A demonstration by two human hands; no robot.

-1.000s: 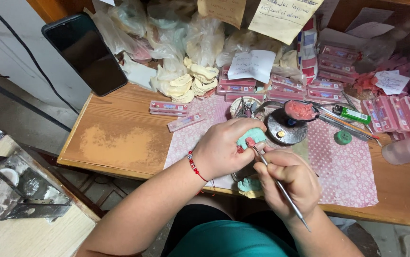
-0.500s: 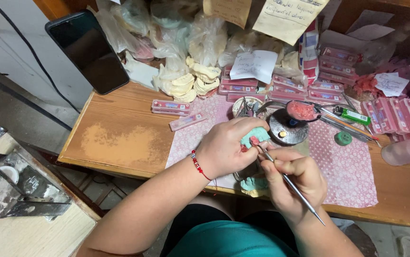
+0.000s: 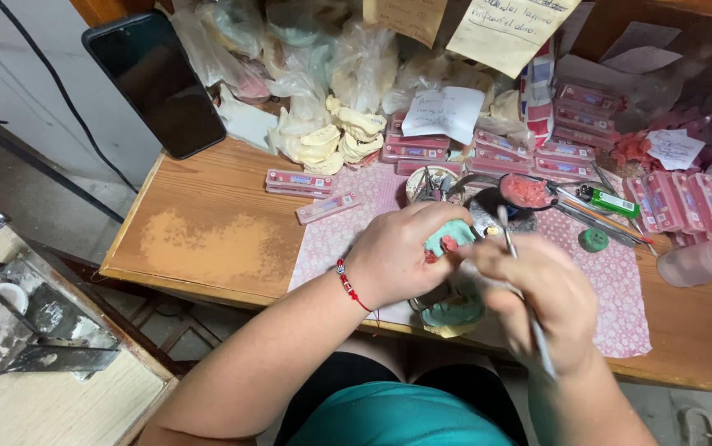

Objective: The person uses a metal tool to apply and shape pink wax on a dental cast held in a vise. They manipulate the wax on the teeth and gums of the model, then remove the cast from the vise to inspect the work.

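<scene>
My left hand (image 3: 401, 252) grips a small teal dental cast (image 3: 448, 236) with pink wax on it, held above the patterned cloth (image 3: 620, 289). My right hand (image 3: 542, 297) is closed around a thin metal tool (image 3: 525, 301), its tip up near the cast and a round dish of pink wax (image 3: 525, 191). A second teal cast (image 3: 453, 314) lies on the cloth below my hands. A red bead bracelet sits on my left wrist.
Rows of flat pink boxes (image 3: 575, 149), plaster casts in plastic bags (image 3: 323, 136), paper notes, a green lighter (image 3: 612, 201), a small green disc (image 3: 594, 240) and a clear bottle (image 3: 703, 260) crowd the wooden desk (image 3: 207, 239). A black phone (image 3: 154, 83) leans at left. A glass case (image 3: 26, 314) stands lower left.
My right hand has turned the metal tool more upright and moved its tip toward the wax dish. My left hand still holds the cast in the same place.
</scene>
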